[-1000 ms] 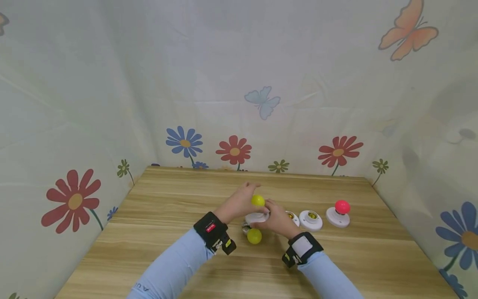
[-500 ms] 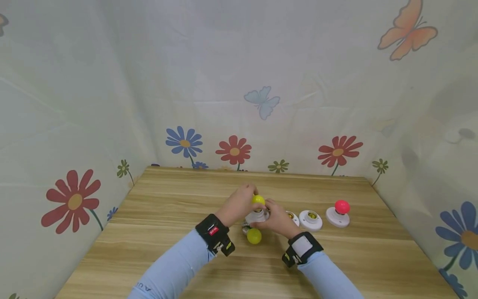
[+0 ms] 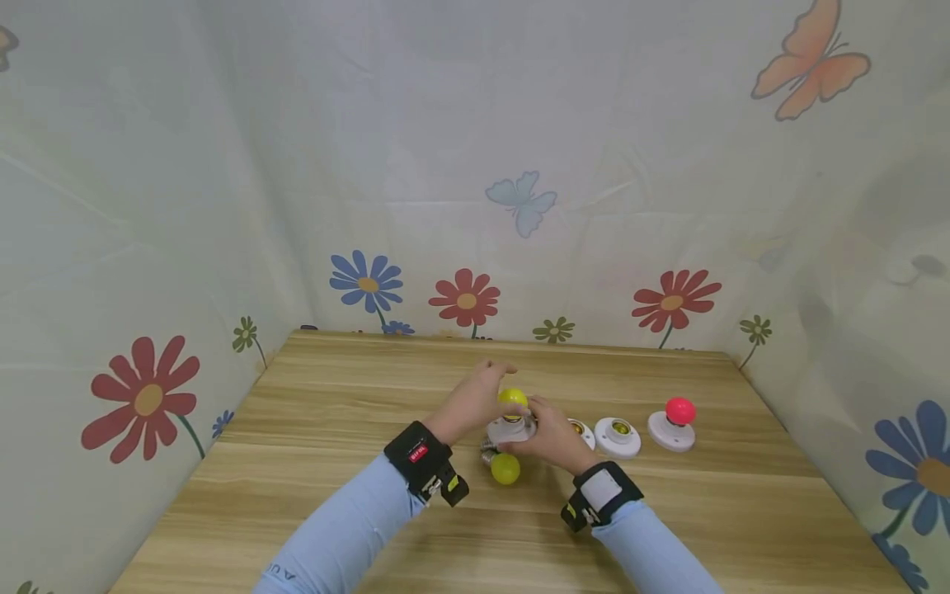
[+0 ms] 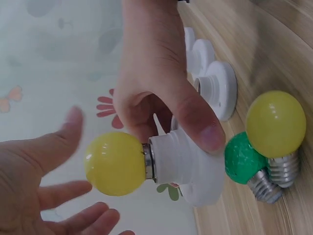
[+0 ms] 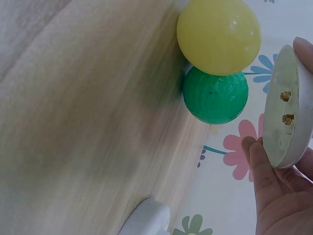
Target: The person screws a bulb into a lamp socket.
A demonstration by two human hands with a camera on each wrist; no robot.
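Note:
A yellow light bulb (image 4: 115, 164) sits in the mouth of a white lamp socket (image 4: 168, 159), with a narrow band of its metal base showing. My right hand (image 3: 552, 437) grips the socket's round base, thumb on its near side. In the right wrist view the base's hollow underside (image 5: 281, 110) is tilted up off the table, with brass screws inside. My left hand (image 3: 475, 404) is spread around the yellow bulb, and its thumb stands away from the glass. Whether a left fingertip touches the bulb I cannot tell.
A loose yellow bulb (image 4: 276, 122) and a green bulb (image 4: 242, 159) lie close together on the wooden table (image 3: 356, 495). To the right stand two white sockets (image 3: 618, 439) without bulbs, then one bearing a red bulb (image 3: 680, 411). A flowered curtain (image 3: 416, 165) hangs behind.
My left fingers closed in around the yellow bulb half a second ago and have now spread away again. My right hand stays in place, holding the socket.

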